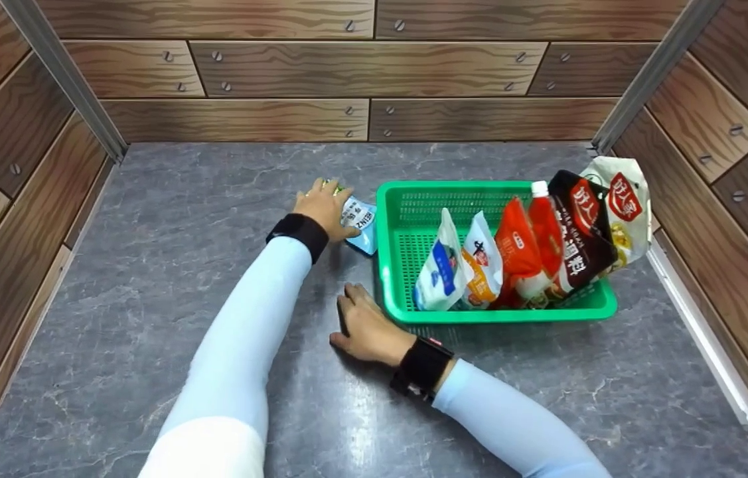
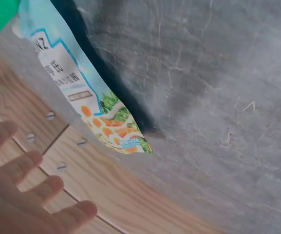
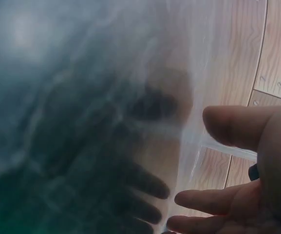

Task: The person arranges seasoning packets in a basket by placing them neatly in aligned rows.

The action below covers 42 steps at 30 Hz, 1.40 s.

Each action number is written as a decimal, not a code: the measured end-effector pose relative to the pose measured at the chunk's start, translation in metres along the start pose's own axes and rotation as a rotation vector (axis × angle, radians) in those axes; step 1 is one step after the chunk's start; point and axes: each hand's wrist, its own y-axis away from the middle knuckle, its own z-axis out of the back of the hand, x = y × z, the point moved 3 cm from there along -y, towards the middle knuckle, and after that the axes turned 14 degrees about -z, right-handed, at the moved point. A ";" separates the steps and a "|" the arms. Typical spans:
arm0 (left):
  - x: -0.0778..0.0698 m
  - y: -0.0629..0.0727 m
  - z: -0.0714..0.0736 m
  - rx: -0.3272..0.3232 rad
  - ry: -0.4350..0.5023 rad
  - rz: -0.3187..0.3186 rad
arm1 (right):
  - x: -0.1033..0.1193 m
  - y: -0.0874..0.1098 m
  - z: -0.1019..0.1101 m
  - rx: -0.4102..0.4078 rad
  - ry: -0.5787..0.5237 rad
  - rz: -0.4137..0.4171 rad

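A light-blue Heinz salad dressing pouch [image 1: 362,222] lies on the grey tabletop against the left side of a green plastic basket [image 1: 383,265]. My left hand [image 1: 324,211] is over the pouch's left part with its fingers spread. In the left wrist view, that hand [image 2: 28,195] shows apart from the pouch [image 2: 77,83], whose noodle-and-egg picture faces the camera. Lower down, my right hand [image 1: 370,326] is at the basket's front left corner, holding nothing. Its fingers extend loosely over the tabletop in the right wrist view.
Inside the basket stand a white-and-blue packet [image 1: 441,272], a white-and-orange packet [image 1: 482,262], a red packet [image 1: 518,242], a red bottle with a white cap [image 1: 539,191], a dark seasoning bag [image 1: 576,232] and a pale bag [image 1: 629,212]. Wood-patterned walls [image 1: 234,119] enclose the tabletop.
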 end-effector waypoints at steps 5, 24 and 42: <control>0.003 -0.017 -0.012 0.061 -0.024 0.009 | -0.001 -0.004 0.003 -0.009 -0.005 0.008; 0.000 -0.021 -0.044 0.147 -0.026 -0.047 | 0.004 -0.001 -0.002 -0.138 0.093 0.076; 0.001 0.007 -0.042 0.091 0.016 0.012 | 0.002 -0.006 0.001 0.014 -0.062 -0.077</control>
